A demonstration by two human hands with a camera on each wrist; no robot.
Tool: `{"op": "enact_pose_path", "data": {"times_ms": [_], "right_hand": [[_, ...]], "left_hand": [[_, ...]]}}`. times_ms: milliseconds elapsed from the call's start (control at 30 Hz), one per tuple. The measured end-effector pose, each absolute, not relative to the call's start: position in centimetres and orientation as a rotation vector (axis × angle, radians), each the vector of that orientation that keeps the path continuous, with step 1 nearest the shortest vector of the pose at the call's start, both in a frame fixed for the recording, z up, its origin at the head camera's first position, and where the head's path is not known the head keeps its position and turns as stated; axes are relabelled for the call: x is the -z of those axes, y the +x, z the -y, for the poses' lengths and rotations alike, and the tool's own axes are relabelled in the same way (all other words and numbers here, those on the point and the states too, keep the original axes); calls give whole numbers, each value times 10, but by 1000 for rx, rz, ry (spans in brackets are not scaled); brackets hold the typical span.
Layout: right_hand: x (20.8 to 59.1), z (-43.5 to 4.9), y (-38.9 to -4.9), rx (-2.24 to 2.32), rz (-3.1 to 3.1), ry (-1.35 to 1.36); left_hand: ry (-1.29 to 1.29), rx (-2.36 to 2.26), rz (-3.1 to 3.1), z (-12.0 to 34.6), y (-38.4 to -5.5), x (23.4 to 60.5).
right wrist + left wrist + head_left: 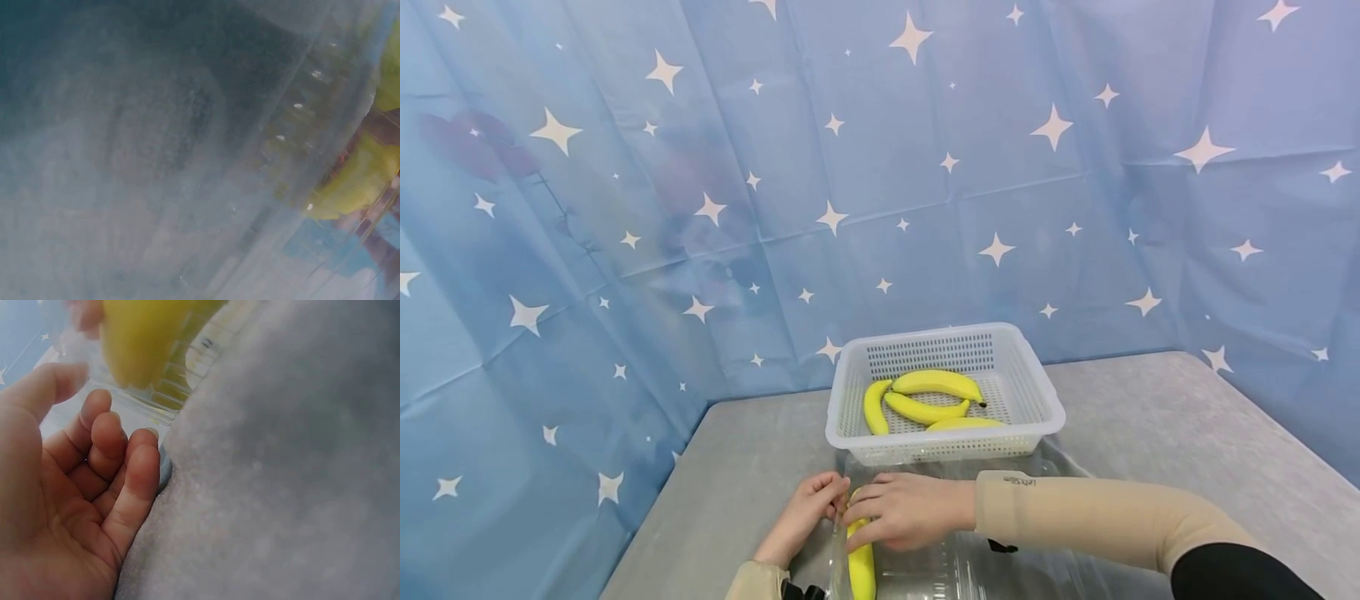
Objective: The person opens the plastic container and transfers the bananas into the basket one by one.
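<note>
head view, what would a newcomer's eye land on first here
The white perforated plastic basket at the middle of the grey table holds four yellow bananas. Nearer the camera, the right hand and left hand meet over another yellow banana in a clear plastic bag.

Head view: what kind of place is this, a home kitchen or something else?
Probably a staged recording setup, not a kitchen. A blue star-printed cloth hangs as a backdrop on all sides of a grey table, which holds a white basket of bananas and a clear plastic bag at the person's hands.
</note>
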State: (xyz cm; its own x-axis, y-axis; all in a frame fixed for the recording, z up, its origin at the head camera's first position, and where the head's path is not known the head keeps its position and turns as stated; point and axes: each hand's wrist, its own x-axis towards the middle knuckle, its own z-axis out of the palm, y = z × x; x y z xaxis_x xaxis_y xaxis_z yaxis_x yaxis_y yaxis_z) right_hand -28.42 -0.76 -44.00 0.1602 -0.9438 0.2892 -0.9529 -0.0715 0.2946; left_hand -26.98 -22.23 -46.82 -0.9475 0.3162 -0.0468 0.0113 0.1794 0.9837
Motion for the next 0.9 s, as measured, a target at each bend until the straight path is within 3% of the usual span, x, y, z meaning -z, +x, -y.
{"op": "enact_pose_path", "data": {"times_ms": [900], "right_hand": [[440,14,-284,-73,1825,2026]], "left_hand": [[284,-1834,-2225,222,-269,467]]}}
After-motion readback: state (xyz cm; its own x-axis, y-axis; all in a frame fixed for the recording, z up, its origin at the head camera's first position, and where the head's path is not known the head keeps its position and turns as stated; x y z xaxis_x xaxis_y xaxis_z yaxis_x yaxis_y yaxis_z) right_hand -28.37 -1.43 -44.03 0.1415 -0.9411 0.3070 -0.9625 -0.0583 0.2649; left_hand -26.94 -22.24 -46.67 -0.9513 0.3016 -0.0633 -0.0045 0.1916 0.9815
